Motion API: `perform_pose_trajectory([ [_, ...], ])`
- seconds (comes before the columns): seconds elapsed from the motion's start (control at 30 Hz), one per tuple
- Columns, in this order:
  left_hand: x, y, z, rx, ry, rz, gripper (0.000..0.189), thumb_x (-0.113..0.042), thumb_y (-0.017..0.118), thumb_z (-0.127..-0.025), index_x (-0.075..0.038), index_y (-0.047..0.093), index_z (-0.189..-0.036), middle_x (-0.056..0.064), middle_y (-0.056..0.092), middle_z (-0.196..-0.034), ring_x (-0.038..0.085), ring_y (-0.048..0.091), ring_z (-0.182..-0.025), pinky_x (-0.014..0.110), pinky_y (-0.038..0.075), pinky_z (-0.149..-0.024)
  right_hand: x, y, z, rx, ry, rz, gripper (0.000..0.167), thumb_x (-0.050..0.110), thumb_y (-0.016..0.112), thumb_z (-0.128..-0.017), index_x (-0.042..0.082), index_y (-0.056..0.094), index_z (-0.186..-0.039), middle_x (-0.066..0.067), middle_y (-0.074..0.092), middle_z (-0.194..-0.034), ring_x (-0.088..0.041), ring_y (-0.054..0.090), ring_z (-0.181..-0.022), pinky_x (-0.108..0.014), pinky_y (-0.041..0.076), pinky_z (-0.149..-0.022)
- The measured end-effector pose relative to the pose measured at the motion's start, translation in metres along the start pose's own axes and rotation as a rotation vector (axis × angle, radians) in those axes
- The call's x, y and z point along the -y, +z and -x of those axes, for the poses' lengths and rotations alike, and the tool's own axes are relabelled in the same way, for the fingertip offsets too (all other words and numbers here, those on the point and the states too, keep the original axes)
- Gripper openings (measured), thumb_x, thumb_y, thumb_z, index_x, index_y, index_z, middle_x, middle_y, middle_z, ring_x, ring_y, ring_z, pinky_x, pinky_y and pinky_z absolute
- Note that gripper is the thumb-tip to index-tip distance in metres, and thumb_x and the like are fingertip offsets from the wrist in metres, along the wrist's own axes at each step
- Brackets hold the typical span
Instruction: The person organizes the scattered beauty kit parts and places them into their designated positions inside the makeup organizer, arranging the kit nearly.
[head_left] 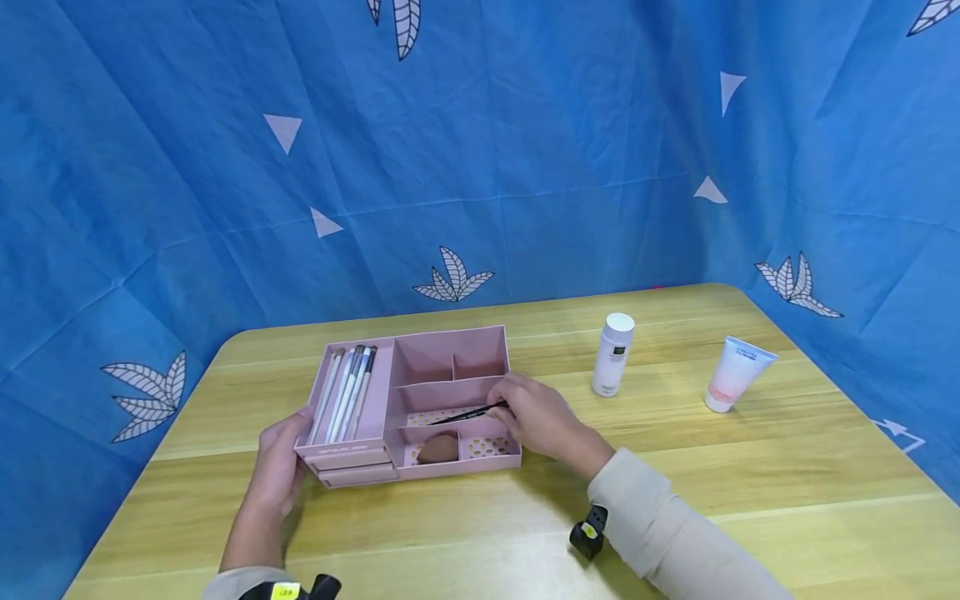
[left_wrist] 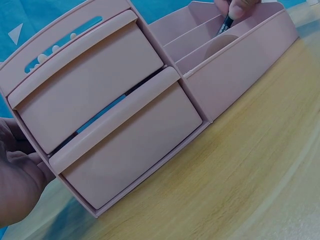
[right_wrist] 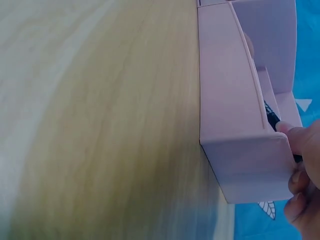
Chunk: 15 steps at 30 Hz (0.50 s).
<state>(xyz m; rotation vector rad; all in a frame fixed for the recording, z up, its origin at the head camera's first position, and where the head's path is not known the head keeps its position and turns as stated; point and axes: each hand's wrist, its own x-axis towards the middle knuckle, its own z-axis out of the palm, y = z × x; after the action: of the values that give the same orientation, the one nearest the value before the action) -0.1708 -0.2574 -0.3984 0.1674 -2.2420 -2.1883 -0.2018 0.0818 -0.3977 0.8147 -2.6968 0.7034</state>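
A pink desktop organizer [head_left: 390,387] stands on the table, with two small drawers [left_wrist: 125,130] at its front left. My left hand [head_left: 279,462] grips its left side, thumb at the top edge. Between the thumb and fingers of my right hand [head_left: 536,414] is a slim black cosmetic pencil [head_left: 461,415], slanting low in the middle right compartment. Several makeup brushes [head_left: 348,396] lie side by side in the left section. A brown makeup sponge [head_left: 438,448] sits in a front compartment, beside the pencil's compartment. The pencil's far end is hidden by my right hand.
A white bottle [head_left: 612,357] stands upright right of the organizer. Farther right is a white and pink squeeze tube [head_left: 737,375], standing on its cap. The wooden table [head_left: 450,533] ends at a blue patterned cloth [head_left: 525,167] behind.
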Motion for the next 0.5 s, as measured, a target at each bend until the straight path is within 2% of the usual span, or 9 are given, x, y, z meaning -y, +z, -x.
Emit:
perform_pose_trajectory([
  [0.33,0.0002,-0.0007,0.0001,0.006,0.005,0.025,0.028,-0.037,0.04,-0.101,-0.019,0.061,-0.099,-0.008,0.068,-0.089,0.005,0.065,-0.083,0.021,0.056,-0.076,-0.0034,0.0031,-0.0001,0.024,-0.065,0.075,0.009,0.018,0.065,-0.089,0.011,0.067,-0.095,0.002,0.063,-0.095,-0.014,0.064,-0.083,-0.031,0.056,-0.069],
  [0.5,-0.0004,-0.0004,0.0001,0.01,-0.003,0.023,0.028,-0.038,0.04,-0.101,-0.019,0.061,-0.1,-0.008,0.068,-0.089,0.006,0.065,-0.082,0.021,0.056,-0.075,-0.0046,0.0033,0.0014,0.022,-0.08,0.073,0.008,0.016,0.064,-0.09,0.011,0.069,-0.095,0.002,0.064,-0.096,-0.013,0.064,-0.084,-0.03,0.056,-0.068],
])
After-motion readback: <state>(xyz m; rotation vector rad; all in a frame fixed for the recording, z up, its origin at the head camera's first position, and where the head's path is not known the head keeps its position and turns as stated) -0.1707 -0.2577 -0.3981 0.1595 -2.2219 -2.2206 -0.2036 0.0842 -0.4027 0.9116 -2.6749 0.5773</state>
